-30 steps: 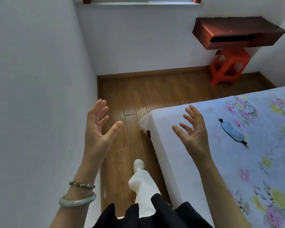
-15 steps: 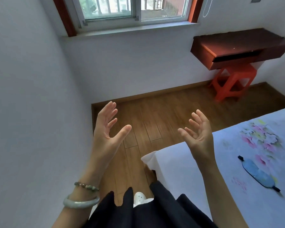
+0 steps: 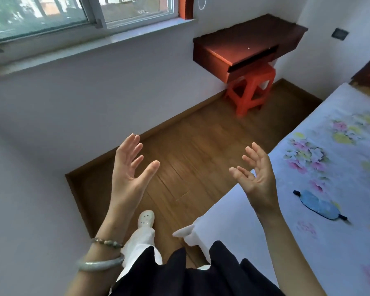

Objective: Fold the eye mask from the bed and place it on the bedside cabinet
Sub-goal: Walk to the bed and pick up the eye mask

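A light blue eye mask [image 3: 319,205] with a dark strap lies flat on the flowered white sheet of the bed [image 3: 340,167] at the right. My right hand [image 3: 256,178] is raised over the bed's near corner, palm inward and fingers spread, a hand's width left of the mask. Over the wooden floor my left hand [image 3: 130,169] is also raised and empty, fingers apart, with a bead bracelet and a jade bangle on its wrist. The dark red-brown bedside cabinet [image 3: 248,44] hangs on the far wall.
An orange plastic stool [image 3: 251,90] stands under the cabinet. A strip of wooden floor [image 3: 190,150] runs between the white wall at the left and the bed. A window [image 3: 79,13] sits above. My white shoe [image 3: 146,218] is on the floor.
The view has swung right and tilted, bringing more of the bed and cabinet into sight. Both hands stay raised and empty. My foot has stepped forward.
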{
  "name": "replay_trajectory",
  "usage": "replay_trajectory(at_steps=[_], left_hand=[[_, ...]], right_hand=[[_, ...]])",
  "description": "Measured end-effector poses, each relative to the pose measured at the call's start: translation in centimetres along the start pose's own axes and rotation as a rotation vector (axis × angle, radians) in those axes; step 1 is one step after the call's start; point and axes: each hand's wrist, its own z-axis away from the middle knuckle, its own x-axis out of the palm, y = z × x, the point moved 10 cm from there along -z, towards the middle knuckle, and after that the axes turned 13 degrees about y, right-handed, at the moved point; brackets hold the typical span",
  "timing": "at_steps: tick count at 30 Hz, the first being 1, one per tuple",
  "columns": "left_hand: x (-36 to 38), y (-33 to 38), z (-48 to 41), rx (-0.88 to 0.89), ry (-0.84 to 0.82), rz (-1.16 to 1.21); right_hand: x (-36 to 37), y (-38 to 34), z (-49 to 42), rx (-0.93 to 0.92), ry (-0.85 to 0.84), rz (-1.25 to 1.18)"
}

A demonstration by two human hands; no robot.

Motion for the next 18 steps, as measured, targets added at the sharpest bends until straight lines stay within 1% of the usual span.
replay_trajectory(at_steps=[3,10,14,18], left_hand=[[2.4,-1.4,-5.8,0.002,-0.137,0.03],[7.6,-3.5,-18.9,0.053,-0.397,0.061],[10.6,-4.4,-23.2,0.06,-0.522,0.102],[14.6,-5.6,-25.2,0.051,-0.628,0.125]], right_hand=[[2.3,-0.2,-2.4,0.014,0.104,0.034],[8.0,-0.9,-6.9,0.084,0.364,-0.013],[10.1,-0.9,-8.6,0.115,0.482,-0.034],[9.5,0.1,-9.4,0.162,0.601,-0.026]])
